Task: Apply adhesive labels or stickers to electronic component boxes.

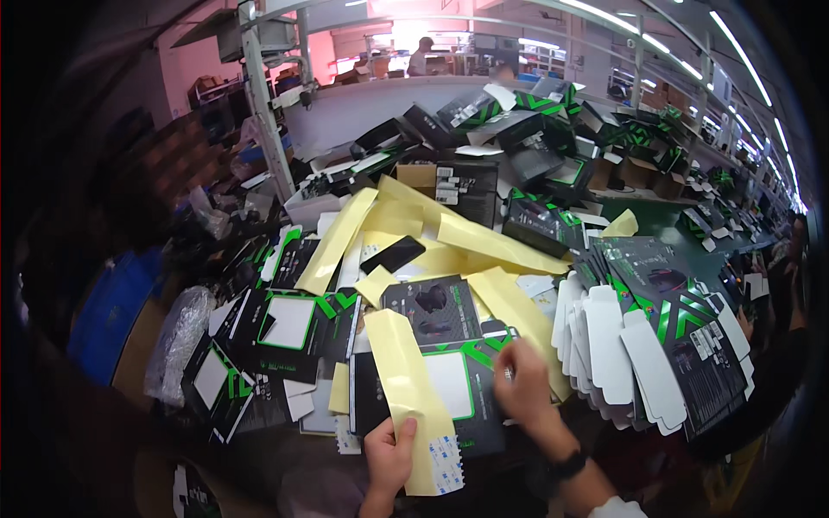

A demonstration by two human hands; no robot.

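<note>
My left hand (pixel 389 454) is closed on the lower part of a long glossy yellow paper strip (pixel 404 367), thumb on top. A white piece with small blue print (pixel 446 464) shows at the strip's jagged lower end. Under the strip lies a flat black-and-green box (pixel 484 410) with a white panel (pixel 451 384). My right hand (pixel 524 384), wearing a dark wristband (pixel 567 466), is over that box's right side. Its fingers are curled closed, and whatever they may hold is hidden. Just beyond lies another black carton (pixel 430 311) with a mouse pictured on it.
More yellow strips (pixel 501 246) and a black flat object (pixel 393 254) lie farther up. At right, a stack of flattened cartons (pixel 596 345) fans out white flaps. Black-green boxes (pixel 535 147) pile up at the back. Bubble wrap (pixel 181 350) and a blue bin (pixel 112 311) are left.
</note>
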